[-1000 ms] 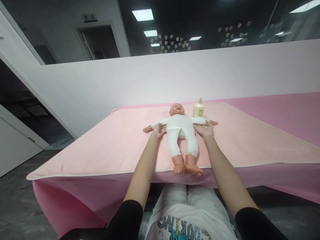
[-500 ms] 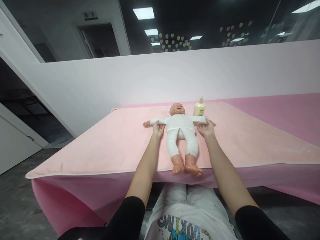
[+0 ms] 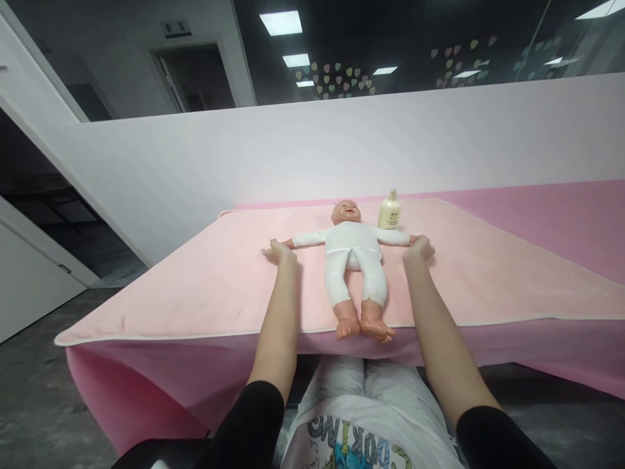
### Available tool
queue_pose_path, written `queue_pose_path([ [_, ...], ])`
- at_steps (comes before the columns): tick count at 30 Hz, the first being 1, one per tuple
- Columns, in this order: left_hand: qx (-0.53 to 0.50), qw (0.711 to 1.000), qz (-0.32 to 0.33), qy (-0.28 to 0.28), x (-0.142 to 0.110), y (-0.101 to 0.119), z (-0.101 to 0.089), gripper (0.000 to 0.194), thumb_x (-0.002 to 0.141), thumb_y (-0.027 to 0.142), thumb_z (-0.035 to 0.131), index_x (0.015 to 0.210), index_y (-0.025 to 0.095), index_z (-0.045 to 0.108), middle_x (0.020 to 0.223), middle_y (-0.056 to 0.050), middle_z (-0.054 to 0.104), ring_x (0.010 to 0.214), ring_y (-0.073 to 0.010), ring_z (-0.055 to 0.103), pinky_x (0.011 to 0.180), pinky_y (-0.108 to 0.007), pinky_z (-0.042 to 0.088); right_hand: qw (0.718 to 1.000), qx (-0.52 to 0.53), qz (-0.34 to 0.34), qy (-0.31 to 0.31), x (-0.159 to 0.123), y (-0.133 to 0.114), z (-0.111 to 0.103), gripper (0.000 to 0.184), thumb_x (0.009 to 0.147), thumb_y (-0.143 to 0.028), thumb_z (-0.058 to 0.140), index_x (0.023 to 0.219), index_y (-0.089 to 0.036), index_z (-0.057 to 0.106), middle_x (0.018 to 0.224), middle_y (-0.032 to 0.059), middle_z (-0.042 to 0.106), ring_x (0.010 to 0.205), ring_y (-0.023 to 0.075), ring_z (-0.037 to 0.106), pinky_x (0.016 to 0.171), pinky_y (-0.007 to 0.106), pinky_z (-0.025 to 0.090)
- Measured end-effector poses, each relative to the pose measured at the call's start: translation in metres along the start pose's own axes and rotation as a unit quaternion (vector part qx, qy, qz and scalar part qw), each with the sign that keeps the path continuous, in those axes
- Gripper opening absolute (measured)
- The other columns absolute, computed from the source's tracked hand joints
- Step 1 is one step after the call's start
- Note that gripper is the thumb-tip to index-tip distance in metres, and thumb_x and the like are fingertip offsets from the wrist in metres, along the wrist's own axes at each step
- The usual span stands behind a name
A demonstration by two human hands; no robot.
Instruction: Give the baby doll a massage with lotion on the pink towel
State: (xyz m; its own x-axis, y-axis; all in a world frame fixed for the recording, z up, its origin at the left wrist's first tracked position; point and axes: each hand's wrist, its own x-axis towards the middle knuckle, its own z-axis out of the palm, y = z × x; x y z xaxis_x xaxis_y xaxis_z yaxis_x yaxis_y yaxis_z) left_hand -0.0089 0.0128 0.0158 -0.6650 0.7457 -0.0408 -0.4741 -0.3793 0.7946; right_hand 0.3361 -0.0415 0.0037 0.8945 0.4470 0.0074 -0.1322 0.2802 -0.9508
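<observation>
A baby doll (image 3: 352,241) in white clothes lies on its back with its arms stretched out sideways and its bare feet towards me. My left hand (image 3: 280,251) is closed around the doll's hand on the left, which it partly covers. On the other side, my right hand (image 3: 420,249) has its fingers curled on the doll's right-side hand, at the end of the sleeve. A pale yellow pump bottle (image 3: 389,212) stands beside the doll's head, behind its outstretched arm.
A light pink blanket (image 3: 195,286) with a pale edge lies under the doll, over a darker pink tablecloth (image 3: 561,208). The cloth hangs down at the front. Behind the table rises a white wall (image 3: 312,156) with dark glass above.
Both my hands have slid outward from the doll's upper arms, along the sleeves, to its hands. The doll's body and the bottle have stayed in place.
</observation>
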Motion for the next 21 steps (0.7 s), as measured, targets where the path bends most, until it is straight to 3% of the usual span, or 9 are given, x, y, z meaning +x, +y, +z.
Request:
queue_pose_path([
  [2,0.077,0.991,0.113,0.002,-0.016,0.003,0.01,0.037,0.083,0.02,0.042,0.119,0.022,0.048,0.131,-0.01,0.052,0.131,-0.017,0.044,0.11,-0.034,0.035,0.996,-0.019,-0.058,0.072,-0.01,-0.003,0.006,0.027,0.075,-0.015,0.041,0.095,-0.018,0.059,0.102,0.0084,0.062,0.104,0.0199,0.06,0.092,0.036,0.051],
  [3,0.116,0.977,0.173,-0.04,-0.027,0.001,0.017,0.04,0.082,0.018,0.042,0.122,0.022,0.048,0.135,-0.009,0.051,0.133,-0.0166,0.042,0.112,-0.034,0.032,0.993,-0.021,-0.105,0.051,-0.019,-0.005,0.011,0.034,0.074,-0.014,0.042,0.102,-0.017,0.061,0.108,0.0089,0.063,0.107,0.0195,0.06,0.095,0.036,0.049],
  [5,0.172,0.931,0.241,-0.215,-0.052,-0.009,0.031,0.04,0.081,0.017,0.045,0.12,0.02,0.054,0.131,-0.008,0.057,0.128,-0.0175,0.048,0.112,-0.034,0.033,0.969,-0.039,-0.219,-0.107,-0.04,-0.005,0.022,0.038,0.075,-0.016,0.043,0.108,-0.014,0.064,0.111,0.0106,0.065,0.106,0.0194,0.061,0.097,0.037,0.047],
  [8,0.287,0.801,0.228,-0.473,-0.086,-0.031,0.045,0.039,0.082,0.024,0.049,0.119,0.016,0.059,0.126,-0.01,0.062,0.122,-0.0214,0.054,0.109,-0.037,0.037,0.841,-0.169,-0.314,-0.407,-0.069,0.001,0.034,0.033,0.076,-0.018,0.048,0.099,-0.015,0.071,0.106,0.0087,0.07,0.103,0.0206,0.063,0.099,0.035,0.046],
  [10,0.384,0.71,0.208,-0.552,-0.099,-0.041,0.049,0.04,0.086,0.027,0.045,0.121,0.018,0.06,0.132,-0.009,0.059,0.128,-0.022,0.049,0.114,-0.041,0.03,0.771,-0.246,-0.322,-0.491,-0.078,0.006,0.037,0.033,0.078,-0.019,0.047,0.1,-0.019,0.071,0.11,0.0065,0.07,0.105,0.021,0.063,0.102,0.038,0.043],
  [13,0.489,0.638,0.186,-0.565,-0.103,-0.043,0.052,0.043,0.091,0.035,0.038,0.131,0.026,0.052,0.148,-0.002,0.043,0.143,-0.0228,0.027,0.118,-0.052,0.009,0.746,-0.304,-0.317,-0.501,-0.078,0.012,0.039,0.038,0.086,-0.023,0.042,0.115,-0.025,0.066,0.127,0.0028,0.062,0.123,0.0223,0.053,0.113,0.049,0.026],
  [16,0.502,0.673,0.145,-0.524,-0.099,-0.041,0.055,0.04,0.087,0.038,0.05,0.126,0.029,0.055,0.152,-0.002,0.037,0.146,-0.0255,0.018,0.116,-0.056,-0.002,0.756,-0.345,-0.296,-0.471,-0.073,0.015,0.038,0.041,0.091,-0.029,0.038,0.127,-0.025,0.057,0.141,0.0044,0.049,0.136,0.0236,0.037,0.115,0.054,0.012],
  [19,0.443,0.786,0.087,-0.421,-0.094,-0.047,0.054,0.031,0.078,0.029,0.063,0.109,0.024,0.063,0.15,-0.009,0.039,0.145,-0.0279,0.02,0.116,-0.054,0.002,0.809,-0.381,-0.268,-0.359,-0.072,0.014,0.033,0.055,0.088,-0.038,0.047,0.137,-0.013,0.045,0.147,0.0167,0.039,0.139,0.0288,0.031,0.113,0.054,0.018],
  [21,0.379,0.856,0.047,-0.349,-0.091,-0.052,0.049,0.025,0.077,0.02,0.062,0.102,0.02,0.064,0.148,-0.012,0.041,0.144,-0.0261,0.023,0.118,-0.048,0.007,0.823,-0.372,-0.304,-0.304,-0.074,0.011,0.03,0.063,0.083,-0.037,0.056,0.138,-0.01,0.042,0.146,0.0201,0.038,0.139,0.0304,0.03,0.113,0.053,0.02],
])
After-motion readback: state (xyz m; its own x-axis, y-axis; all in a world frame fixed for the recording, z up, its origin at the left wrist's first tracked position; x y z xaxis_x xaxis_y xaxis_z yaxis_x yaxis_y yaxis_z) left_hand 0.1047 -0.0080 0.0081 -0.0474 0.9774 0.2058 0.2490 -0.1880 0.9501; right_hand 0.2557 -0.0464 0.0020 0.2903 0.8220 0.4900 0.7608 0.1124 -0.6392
